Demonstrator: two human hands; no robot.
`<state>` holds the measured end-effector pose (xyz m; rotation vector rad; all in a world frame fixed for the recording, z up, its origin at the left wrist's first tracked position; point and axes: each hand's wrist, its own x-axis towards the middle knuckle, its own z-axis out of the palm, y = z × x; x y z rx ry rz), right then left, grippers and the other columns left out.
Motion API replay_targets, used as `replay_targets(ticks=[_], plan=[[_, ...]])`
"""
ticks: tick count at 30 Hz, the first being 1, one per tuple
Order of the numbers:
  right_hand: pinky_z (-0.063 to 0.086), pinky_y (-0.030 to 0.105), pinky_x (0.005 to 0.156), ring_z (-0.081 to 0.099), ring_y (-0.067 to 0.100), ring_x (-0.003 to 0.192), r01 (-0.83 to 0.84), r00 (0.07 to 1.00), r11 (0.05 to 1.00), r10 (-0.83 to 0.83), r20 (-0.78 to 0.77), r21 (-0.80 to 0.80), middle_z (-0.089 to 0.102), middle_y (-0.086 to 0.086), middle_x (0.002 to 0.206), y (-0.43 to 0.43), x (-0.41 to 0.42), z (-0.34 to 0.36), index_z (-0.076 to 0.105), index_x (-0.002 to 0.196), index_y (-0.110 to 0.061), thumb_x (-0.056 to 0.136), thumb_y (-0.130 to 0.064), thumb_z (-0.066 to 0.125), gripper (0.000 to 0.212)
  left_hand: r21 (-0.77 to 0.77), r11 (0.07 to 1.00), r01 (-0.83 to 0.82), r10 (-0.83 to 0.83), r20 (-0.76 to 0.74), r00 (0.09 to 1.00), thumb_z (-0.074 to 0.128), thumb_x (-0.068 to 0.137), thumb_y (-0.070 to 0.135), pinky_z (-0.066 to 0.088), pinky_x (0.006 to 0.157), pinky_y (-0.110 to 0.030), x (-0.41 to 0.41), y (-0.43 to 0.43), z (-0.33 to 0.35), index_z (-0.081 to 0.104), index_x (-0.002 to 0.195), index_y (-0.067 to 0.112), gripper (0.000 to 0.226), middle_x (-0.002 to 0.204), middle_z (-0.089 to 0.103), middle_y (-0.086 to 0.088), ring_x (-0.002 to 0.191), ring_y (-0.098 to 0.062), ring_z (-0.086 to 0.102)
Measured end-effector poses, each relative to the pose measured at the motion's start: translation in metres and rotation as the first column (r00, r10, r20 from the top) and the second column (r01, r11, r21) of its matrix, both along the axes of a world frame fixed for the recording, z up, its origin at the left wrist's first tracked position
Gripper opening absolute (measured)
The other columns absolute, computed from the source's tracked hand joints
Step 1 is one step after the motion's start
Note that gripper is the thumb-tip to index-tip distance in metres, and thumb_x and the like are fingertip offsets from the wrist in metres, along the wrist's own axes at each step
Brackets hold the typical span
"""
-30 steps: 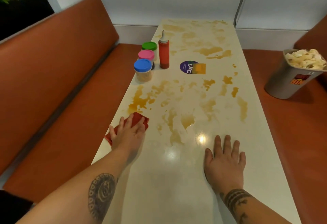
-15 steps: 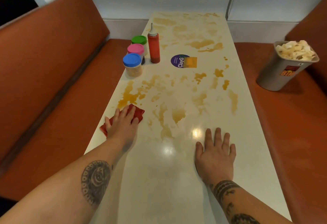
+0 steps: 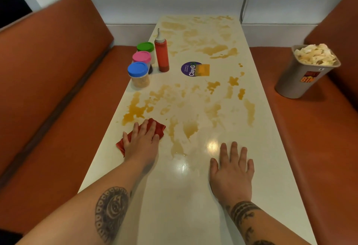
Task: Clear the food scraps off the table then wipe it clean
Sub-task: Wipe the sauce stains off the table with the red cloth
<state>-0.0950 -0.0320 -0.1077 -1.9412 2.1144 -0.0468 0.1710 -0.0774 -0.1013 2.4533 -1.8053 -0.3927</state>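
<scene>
Pressing a red cloth [image 3: 160,128] flat to the bench [image 3: 193,215], the left hand [image 3: 142,146] has its fingers [image 3: 144,128] straight; brown sauce smears [image 3: 133,110] lie just beyond them. The right hand [image 3: 232,175] rests palm-down nearby, fingers spread, holding nothing.

Red folded cloth [image 3: 158,128], nearer the viewer than the red plastic squeeze bottle with white nozzle [image 3: 162,55]: middle covered by the left hand [image 3: 142,143]; only two ends show.

Left of the bottle: body of the pink-lidded clear jar [image 3: 141,57] largely hidden behind the blue-lidded clear jar [image 3: 138,72]; contents not determinable.

Right of the bottle: round purple sticker [image 3: 188,69], small print illegible, end of the lettering overlaid by an orange patch [image 3: 203,70].

Far right of the bottle: grey plastic bin [image 3: 286,84], upper label line unreadable.

Left forearm [image 3: 108,211] and right forearm [image 3: 249,223] are cut by the bottom edge.
</scene>
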Motion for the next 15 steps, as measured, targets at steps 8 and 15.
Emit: replay_targets(ticks=[8,15], plan=[[-0.005,0.052,0.125,-0.022,0.029,0.153,-0.006,1.0,1.0,0.006,-0.008,0.01,-0.02,0.002,0.168,-0.003,0.001,0.003,-0.012,0.161,-0.029,0.1,-0.055,0.004,0.068,0.017,1.0,0.01,-0.01,-0.008,1.0,0.011,0.106,0.051,-0.011,0.122,-0.056,-0.006,-0.023,0.006,-0.001,0.16,0.043,0.057,0.169,-0.008,0.015,0.155,-0.018,-0.016],[-0.006,0.052,0.125,-0.021,0.028,0.154,-0.004,1.0,1.0,0.004,-0.012,0.019,-0.017,0.002,0.169,-0.003,0.001,0.001,-0.01,0.161,-0.029,0.101,-0.055,0.006,0.068,0.037,0.996,0.079,-0.077,-0.036,0.996,0.016,0.106,0.051,-0.012,0.122,-0.057,-0.017,-0.035,0.006,0.005,0.16,0.044,0.056,0.17,-0.004,0.015,0.156,-0.017,-0.014]])
